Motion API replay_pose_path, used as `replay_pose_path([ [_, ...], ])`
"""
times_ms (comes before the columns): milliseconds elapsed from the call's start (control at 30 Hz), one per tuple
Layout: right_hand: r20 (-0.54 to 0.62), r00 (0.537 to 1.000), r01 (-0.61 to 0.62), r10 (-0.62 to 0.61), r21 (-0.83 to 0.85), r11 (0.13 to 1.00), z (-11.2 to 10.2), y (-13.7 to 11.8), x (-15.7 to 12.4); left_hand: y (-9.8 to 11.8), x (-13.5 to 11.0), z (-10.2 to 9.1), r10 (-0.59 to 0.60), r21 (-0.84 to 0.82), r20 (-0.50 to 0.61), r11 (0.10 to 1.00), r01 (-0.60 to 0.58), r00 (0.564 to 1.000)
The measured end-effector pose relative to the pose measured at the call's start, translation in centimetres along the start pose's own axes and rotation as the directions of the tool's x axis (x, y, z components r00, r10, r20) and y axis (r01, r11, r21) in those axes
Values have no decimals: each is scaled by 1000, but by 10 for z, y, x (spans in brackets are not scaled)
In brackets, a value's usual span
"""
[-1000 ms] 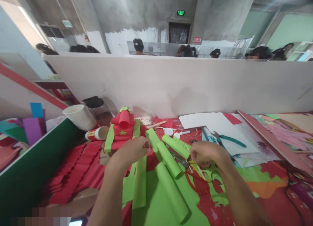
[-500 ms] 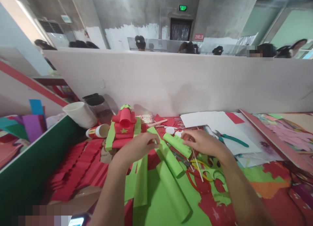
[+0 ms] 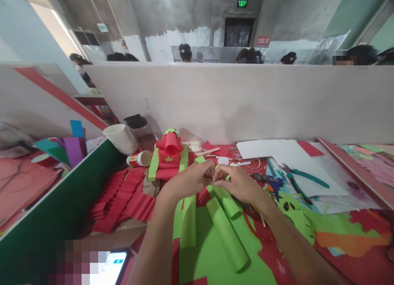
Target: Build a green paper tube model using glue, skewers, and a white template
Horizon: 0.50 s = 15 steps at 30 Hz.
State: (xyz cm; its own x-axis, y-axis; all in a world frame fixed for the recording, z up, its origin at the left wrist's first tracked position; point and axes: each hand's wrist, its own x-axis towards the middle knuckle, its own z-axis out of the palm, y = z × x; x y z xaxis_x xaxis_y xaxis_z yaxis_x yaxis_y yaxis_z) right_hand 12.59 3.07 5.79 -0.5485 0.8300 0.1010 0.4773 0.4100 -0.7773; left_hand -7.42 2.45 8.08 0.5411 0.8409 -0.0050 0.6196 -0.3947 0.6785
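Observation:
My left hand (image 3: 197, 176) and my right hand (image 3: 235, 180) meet above the middle of the table, fingers curled and fingertips close together. Both hands are pinched; whatever lies between the fingertips is too small or hidden. Just below them is a green paper tube (image 3: 229, 205), partly covered by my right hand. A longer green paper tube (image 3: 227, 235) lies on a flat green sheet (image 3: 197, 264). To the left of my hands stands a red and green paper model (image 3: 169, 157) with a gold star on its front.
Pleated red paper (image 3: 120, 198) lies left, beside a green partition (image 3: 61, 203). Behind it are a white cup (image 3: 120, 139), a lidded jar (image 3: 141, 131) and a small tub (image 3: 140, 158). Pliers (image 3: 308, 176) rest on white sheets at right. A phone (image 3: 115, 266) lights up at lower left.
My hands have come together from being apart, the right moving left and away from the tube it was beside. The view has turned slightly left.

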Motion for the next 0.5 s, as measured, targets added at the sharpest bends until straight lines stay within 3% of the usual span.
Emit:
replay_pose_path([
  [100,-39,999,-11,8,-78,997,-8,4,-1,4,-6,-1,-217,155,-41,963,220,975],
  [133,-62,998,-11,5,-103,995,-11,5,-1,5,-8,-1,-340,228,-59,911,345,938],
  [233,-109,994,-10,-5,-137,990,-18,7,-3,4,-11,1,-637,379,-108,683,624,763],
  [300,-118,993,-26,11,-130,991,-23,8,-4,1,-9,4,-694,391,-91,635,666,714],
  [500,-195,980,-43,32,-52,998,-39,14,-8,-9,10,24,-701,426,24,652,627,713],
])
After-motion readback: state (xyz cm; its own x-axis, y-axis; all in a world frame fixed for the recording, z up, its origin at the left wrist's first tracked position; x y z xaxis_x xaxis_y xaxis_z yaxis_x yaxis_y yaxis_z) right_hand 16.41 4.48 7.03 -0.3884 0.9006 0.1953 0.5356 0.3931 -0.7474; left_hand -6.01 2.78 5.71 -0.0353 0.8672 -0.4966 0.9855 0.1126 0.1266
